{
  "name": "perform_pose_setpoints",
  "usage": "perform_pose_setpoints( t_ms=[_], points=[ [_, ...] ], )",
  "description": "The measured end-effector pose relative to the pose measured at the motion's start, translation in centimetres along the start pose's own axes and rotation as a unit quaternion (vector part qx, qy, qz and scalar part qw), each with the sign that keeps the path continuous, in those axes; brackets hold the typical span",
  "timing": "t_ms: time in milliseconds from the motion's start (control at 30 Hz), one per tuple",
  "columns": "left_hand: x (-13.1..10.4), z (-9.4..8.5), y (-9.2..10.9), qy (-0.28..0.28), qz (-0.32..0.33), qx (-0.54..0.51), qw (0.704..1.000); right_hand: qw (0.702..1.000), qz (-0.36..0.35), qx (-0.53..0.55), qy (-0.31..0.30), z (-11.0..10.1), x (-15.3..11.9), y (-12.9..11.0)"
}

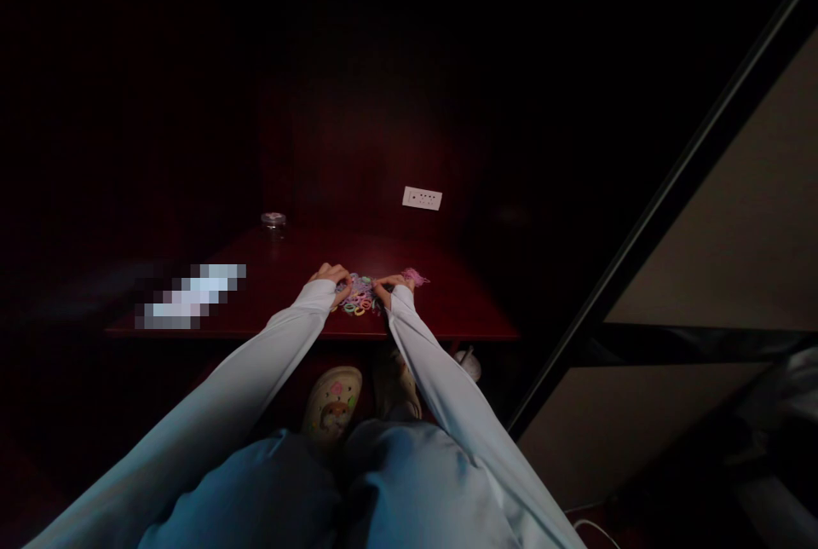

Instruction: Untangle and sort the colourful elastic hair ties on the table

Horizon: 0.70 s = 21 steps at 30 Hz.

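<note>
A loose pile of small, many-coloured elastic hair ties (359, 300) lies on the dark red table near its front edge. My left hand (331, 276) is at the pile's left side, its fingers curled in and closed. From the other side my right hand (391, 283) reaches in, thumb and forefinger pinched together at the pile's right edge. Whatever either hand holds is too small to make out. Just past my right hand lies a separate pink-purple heap of thin strands or bands (415, 277).
A clear round jar with a lid (273, 222) stands at the table's back left. Left on the tabletop (294, 263) is a bright blurred-out patch. A white socket plate (422, 198) is on the back wall. Below are a beige clog (333, 402) and my knees; a slanted dark frame (594, 302) borders the right.
</note>
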<state>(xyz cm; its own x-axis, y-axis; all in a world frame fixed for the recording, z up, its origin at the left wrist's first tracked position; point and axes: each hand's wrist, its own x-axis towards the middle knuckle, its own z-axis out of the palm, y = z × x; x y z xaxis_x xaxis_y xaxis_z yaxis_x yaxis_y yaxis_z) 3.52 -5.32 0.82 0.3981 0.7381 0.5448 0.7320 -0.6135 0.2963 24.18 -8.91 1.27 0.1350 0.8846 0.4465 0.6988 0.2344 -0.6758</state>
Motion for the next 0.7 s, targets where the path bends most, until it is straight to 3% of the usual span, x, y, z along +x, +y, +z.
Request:
perform_pose_setpoints(
  t_ms=[233,700],
  points=[
    [0.0,-0.1,0.4,0.02,0.007,-0.013,1.0,0.999,-0.007,0.033,0.023,0.2,0.1,0.2],
    [0.3,1.2,0.4,0.063,0.093,-0.034,0.993,0.996,-0.048,0.073,-0.016,-0.2,0.2,-0.3]
  ],
)
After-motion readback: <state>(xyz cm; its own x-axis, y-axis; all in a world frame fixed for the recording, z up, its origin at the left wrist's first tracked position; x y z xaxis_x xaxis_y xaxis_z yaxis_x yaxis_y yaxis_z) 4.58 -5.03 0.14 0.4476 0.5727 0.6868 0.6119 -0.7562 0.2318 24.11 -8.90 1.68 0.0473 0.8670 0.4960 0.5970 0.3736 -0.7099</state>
